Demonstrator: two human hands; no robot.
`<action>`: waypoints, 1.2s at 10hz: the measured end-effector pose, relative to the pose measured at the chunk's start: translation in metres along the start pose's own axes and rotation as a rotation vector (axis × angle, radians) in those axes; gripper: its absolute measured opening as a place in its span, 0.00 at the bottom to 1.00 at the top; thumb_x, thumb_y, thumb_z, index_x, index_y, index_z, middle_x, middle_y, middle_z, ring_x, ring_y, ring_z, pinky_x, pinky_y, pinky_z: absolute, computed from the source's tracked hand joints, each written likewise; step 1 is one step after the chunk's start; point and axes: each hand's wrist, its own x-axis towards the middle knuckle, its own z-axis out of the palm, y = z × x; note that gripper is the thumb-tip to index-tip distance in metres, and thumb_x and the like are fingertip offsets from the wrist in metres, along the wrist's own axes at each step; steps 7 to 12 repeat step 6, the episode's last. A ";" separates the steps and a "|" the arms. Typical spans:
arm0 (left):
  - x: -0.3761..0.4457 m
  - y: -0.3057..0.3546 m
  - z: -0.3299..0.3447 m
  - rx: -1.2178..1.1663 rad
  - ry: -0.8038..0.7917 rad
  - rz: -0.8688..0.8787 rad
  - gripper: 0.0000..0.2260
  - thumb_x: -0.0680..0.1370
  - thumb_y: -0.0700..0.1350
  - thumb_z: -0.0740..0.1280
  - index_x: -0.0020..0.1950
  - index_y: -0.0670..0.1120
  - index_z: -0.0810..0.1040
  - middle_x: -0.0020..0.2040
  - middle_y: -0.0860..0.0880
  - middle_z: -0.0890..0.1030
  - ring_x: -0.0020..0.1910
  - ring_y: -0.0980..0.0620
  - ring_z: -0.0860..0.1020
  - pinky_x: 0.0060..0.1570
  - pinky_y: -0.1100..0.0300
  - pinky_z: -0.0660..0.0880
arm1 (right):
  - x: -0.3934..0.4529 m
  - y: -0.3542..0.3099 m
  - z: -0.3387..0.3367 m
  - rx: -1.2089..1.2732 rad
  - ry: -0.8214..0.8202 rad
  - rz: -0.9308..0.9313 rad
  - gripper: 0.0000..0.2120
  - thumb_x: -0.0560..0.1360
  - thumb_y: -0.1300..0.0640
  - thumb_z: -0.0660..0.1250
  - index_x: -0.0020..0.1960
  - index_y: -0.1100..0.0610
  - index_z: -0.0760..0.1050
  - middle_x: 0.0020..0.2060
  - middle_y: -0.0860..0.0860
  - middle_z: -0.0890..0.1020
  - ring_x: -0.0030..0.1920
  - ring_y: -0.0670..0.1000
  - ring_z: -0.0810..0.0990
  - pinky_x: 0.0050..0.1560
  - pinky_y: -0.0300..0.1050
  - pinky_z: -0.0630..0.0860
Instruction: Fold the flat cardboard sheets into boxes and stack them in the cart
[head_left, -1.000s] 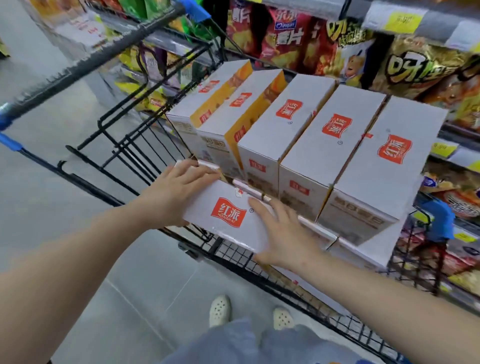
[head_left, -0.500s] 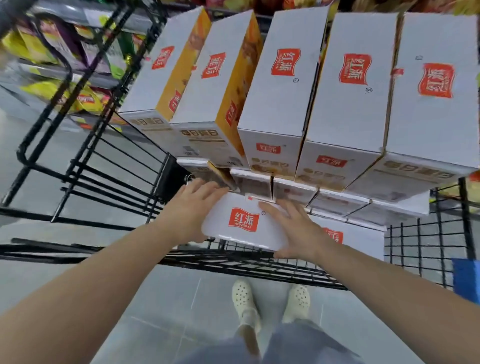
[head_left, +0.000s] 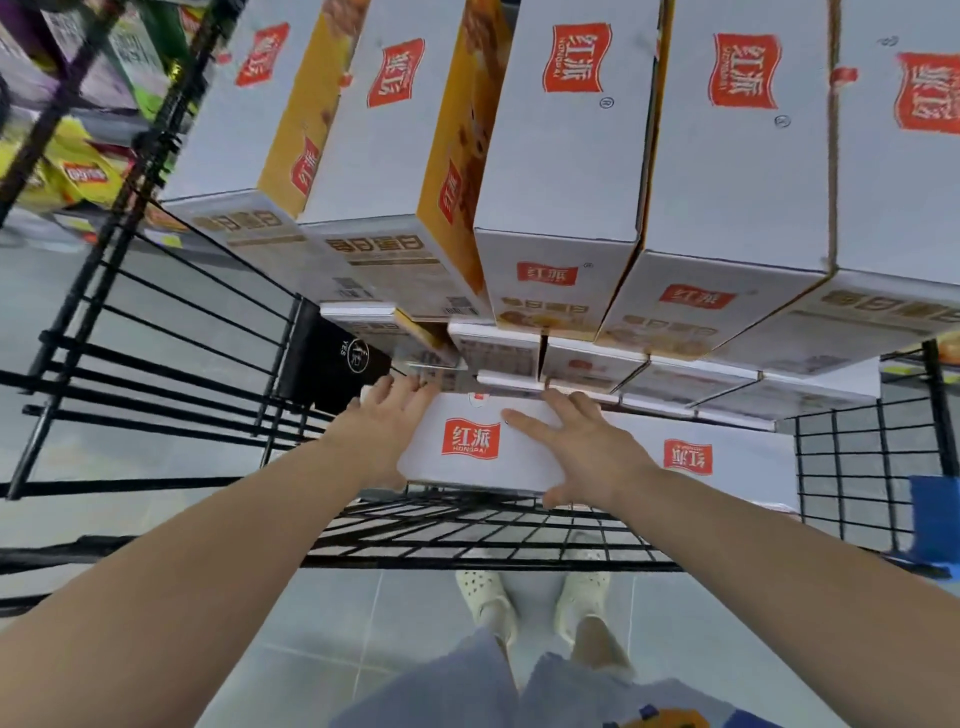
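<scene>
A white folded box (head_left: 511, 462) with a red logo lies low in the black wire cart (head_left: 171, 364), at its near left. My left hand (head_left: 387, 421) grips its left end and my right hand (head_left: 579, 452) lies on its right top, thumb under the near edge. A second white box (head_left: 737, 457) sits to its right at the same level. Behind them stands a row of white and yellow boxes (head_left: 566, 171), with a lower row (head_left: 587, 364) partly hidden under it.
The cart's wire walls rise at left and right (head_left: 852, 467). A black bag (head_left: 340, 358) hangs at the cart's left inner wall. Snack packs (head_left: 78, 171) fill shelves at top left. My feet in white clogs (head_left: 530, 597) stand on grey floor tiles.
The view has tilted down and closer over the cart. Both hands have kept hold of the white box, which sits lower and further into the cart beside its neighbour.
</scene>
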 end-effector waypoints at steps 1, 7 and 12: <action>0.001 0.002 -0.005 -0.075 -0.057 0.014 0.45 0.71 0.46 0.70 0.74 0.46 0.39 0.75 0.44 0.43 0.74 0.42 0.40 0.72 0.44 0.54 | 0.005 0.006 0.000 0.017 -0.014 -0.027 0.42 0.72 0.51 0.68 0.74 0.43 0.43 0.75 0.51 0.41 0.75 0.55 0.38 0.72 0.56 0.57; 0.001 0.007 -0.025 -0.261 -0.075 0.035 0.22 0.79 0.44 0.59 0.73 0.47 0.59 0.72 0.46 0.64 0.69 0.48 0.65 0.66 0.54 0.65 | -0.012 0.005 -0.020 0.166 0.027 -0.014 0.23 0.79 0.54 0.57 0.73 0.52 0.57 0.74 0.49 0.59 0.72 0.50 0.61 0.69 0.41 0.58; 0.001 0.007 -0.025 -0.261 -0.075 0.035 0.22 0.79 0.44 0.59 0.73 0.47 0.59 0.72 0.46 0.64 0.69 0.48 0.65 0.66 0.54 0.65 | -0.012 0.005 -0.020 0.166 0.027 -0.014 0.23 0.79 0.54 0.57 0.73 0.52 0.57 0.74 0.49 0.59 0.72 0.50 0.61 0.69 0.41 0.58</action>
